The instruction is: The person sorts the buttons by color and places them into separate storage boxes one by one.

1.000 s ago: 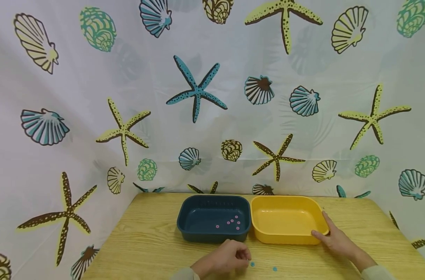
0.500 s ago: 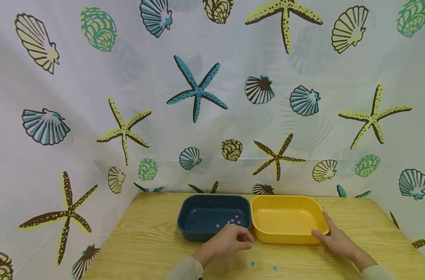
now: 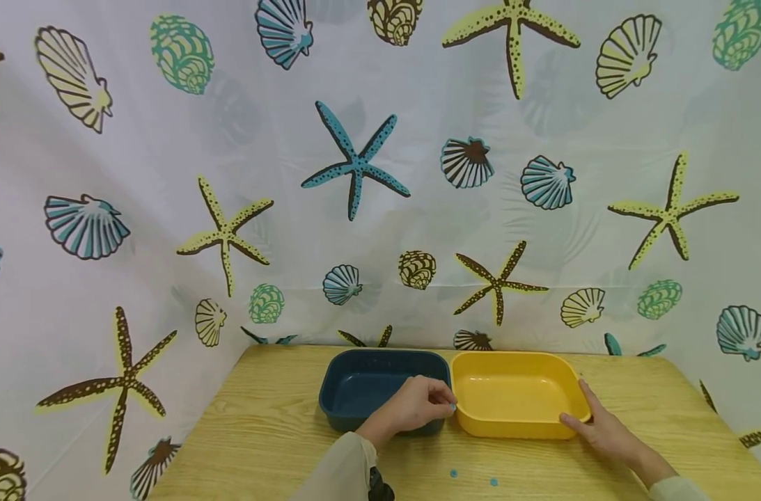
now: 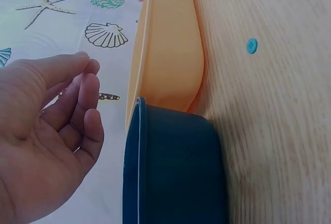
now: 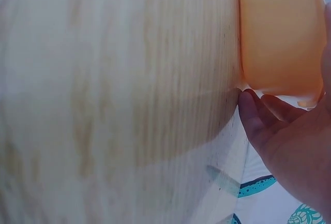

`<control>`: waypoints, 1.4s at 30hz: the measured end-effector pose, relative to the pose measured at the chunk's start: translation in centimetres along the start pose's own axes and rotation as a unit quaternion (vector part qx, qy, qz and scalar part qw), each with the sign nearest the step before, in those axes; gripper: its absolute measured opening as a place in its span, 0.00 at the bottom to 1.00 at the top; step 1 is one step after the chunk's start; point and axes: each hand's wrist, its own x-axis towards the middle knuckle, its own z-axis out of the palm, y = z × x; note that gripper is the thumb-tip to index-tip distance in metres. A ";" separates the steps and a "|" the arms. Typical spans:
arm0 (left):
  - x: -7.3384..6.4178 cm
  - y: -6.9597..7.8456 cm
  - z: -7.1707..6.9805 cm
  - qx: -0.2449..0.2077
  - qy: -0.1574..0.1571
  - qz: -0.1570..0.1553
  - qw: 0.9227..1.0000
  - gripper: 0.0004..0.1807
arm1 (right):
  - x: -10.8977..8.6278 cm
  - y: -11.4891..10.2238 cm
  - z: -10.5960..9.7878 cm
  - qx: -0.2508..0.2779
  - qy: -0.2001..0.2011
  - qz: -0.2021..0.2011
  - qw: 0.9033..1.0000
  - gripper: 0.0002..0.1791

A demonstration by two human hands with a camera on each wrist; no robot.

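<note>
My left hand (image 3: 416,405) is above the right end of the dark blue tub (image 3: 349,419), beside the near left corner of the yellow tub (image 3: 514,428). Between its thumb and forefinger it pinches a small blue button (image 3: 452,408); in the left wrist view the button is hidden by the fingertips. My right hand (image 3: 608,433) holds the yellow tub by its right end, with the thumb at the near corner and the fingers along the end wall. Nothing lies on the part of the yellow tub's floor that shows.
Two blue buttons, one nearer the left (image 3: 453,473) and one nearer the right (image 3: 493,481), lie on the wooden table (image 3: 261,424) in front of the tubs. The tubs stand side by side before a shell-patterned curtain (image 3: 380,229).
My left hand has lifted from the table with a blue button and moved forward over the dark blue tub, covering the pink buttons seen there earlier. The right hand stays on the yellow tub.
</note>
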 end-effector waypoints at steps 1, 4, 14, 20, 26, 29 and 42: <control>0.1 0.0 0.0 0.001 0.003 -0.003 1.000 0.07 | 0.0 0.0 0.0 -0.001 0.000 0.001 1.000 0.55; 0.5 0.0 0.0 0.001 0.009 -0.010 1.000 0.07 | -0.2 0.0 0.0 -0.002 -0.001 0.002 1.000 0.54; 2.1 -0.5 0.5 0.021 0.028 -0.016 0.999 0.06 | -0.7 -0.3 -0.1 0.009 -0.002 -0.006 1.000 0.52; 3.3 -0.2 0.9 0.022 0.036 -0.019 0.999 0.04 | -0.5 0.0 -0.2 0.008 -0.006 -0.007 1.000 0.53; 4.1 0.1 1.2 0.016 0.033 -0.029 0.999 0.03 | -0.4 0.3 -0.4 -0.002 -0.005 -0.007 1.000 0.53; 4.4 0.0 1.3 0.008 0.036 -0.040 0.999 0.04 | -0.3 0.4 -0.4 -0.006 -0.003 -0.008 1.000 0.53; 5.3 -0.2 1.7 0.029 0.065 -0.045 0.996 0.04 | -0.4 -0.1 -0.2 0.002 -0.004 -0.006 1.000 0.54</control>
